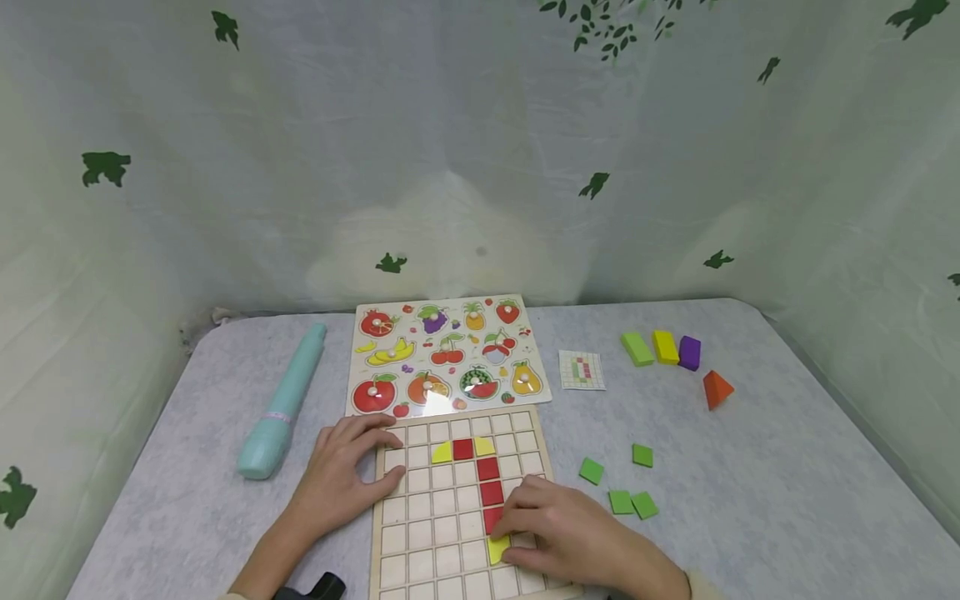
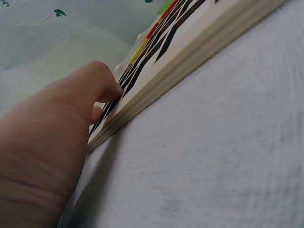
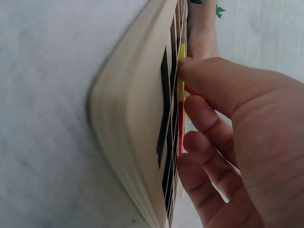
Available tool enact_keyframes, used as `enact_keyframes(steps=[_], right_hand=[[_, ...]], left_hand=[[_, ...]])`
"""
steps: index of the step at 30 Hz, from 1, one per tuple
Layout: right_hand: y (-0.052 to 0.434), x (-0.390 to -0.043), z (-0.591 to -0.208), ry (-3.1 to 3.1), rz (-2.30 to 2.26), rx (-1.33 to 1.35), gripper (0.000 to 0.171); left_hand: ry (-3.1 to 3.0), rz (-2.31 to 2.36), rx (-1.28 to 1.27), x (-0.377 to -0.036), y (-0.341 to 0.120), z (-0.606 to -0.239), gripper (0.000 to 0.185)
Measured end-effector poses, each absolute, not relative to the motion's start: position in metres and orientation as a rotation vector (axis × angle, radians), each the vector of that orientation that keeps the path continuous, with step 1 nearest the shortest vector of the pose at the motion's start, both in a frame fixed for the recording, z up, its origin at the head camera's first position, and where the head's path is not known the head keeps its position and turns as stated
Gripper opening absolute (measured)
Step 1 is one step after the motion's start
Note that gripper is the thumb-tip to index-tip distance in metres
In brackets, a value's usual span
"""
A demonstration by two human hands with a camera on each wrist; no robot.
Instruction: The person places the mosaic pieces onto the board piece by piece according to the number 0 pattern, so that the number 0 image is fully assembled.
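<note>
A wooden grid board (image 1: 392, 572) lies in front of me. My left hand (image 1: 341, 471) rests on its left edge, thumb and fingers spread over the frame; in the left wrist view the thumb (image 2: 102, 78) bends onto the board's rim. With thumb and index finger, my right hand (image 1: 558, 527) pinches a yellow tile (image 1: 498, 549) at a grid cell. Directly above that tile runs a column of red tiles (image 1: 491, 493). Near the top, a red square (image 1: 462, 449) sits between two yellow corner-cut tiles (image 1: 442, 452). The right wrist view shows the thumb on the yellow tile (image 3: 181, 88).
Several green square tiles (image 1: 591, 471) lie right of the board. Behind are a fruit puzzle (image 1: 411, 377), a small pattern card (image 1: 581, 370), green, yellow and purple blocks (image 1: 665, 347) and an orange triangular block (image 1: 717, 389). A teal bottle-shaped object (image 1: 279, 417) lies left.
</note>
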State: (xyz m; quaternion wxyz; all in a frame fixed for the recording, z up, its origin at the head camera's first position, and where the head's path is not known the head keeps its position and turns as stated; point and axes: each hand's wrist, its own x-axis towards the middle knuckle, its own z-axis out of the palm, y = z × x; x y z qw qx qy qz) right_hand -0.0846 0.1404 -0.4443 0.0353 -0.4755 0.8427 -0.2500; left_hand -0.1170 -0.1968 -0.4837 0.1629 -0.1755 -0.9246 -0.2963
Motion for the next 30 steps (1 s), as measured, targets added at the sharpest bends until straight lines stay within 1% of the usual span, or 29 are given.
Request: enact_keyframes(steps=[8,15,18,30], right_hand=[[0.151,-0.091,-0.435,2.653,-0.833,-1.459,0.014],[0.177,-0.106,-0.417,2.651,-0.799,-1.198,0.021],[0.188,-0.114,-0.413,2.658,-0.789,-1.147,0.023],[0.233,-0.137,-0.414,2.657,-0.711,-0.89,0.031]], left_hand=[[-2.649,-0.852,-0.496,-0.116,-0.196,-0.482,0.029],[-2.644,-0.855,-0.501,-0.116,-0.196,-0.481,0.029],[-2.639,-0.854,-0.503,-0.116,-0.196,-0.482,0.029],[-2.633,-0.849,-0.512,-0.116,-0.196,-0.482,0.029]])
